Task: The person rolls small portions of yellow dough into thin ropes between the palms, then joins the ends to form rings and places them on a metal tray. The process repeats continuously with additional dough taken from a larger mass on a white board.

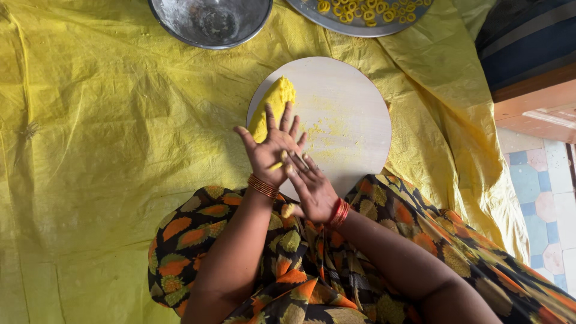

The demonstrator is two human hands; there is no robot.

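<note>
- A yellow plastic sheet (102,150) covers the floor and carries everything else.
- A round pale board (348,108) lies on the sheet, just ahead of the person's lap, dusted with yellow crumbs.
- A steel bowl (210,23) stands on the sheet beyond the board, to the left.
- A steel plate (354,21) lies beyond the board to the right, holding small yellow dough rings (369,11).
- A lump of yellow dough (273,105) sits on the left part of the board, partly hidden behind the left fingers.
- The left hand (270,150) is held up over the board's near edge, palm flat and fingers spread.
- The right hand (312,189) lies flat across it, fingers out, pressing a thin strip of dough (277,165) between the two palms.
- One end of that strip (288,210) pokes out below the right hand.
</note>
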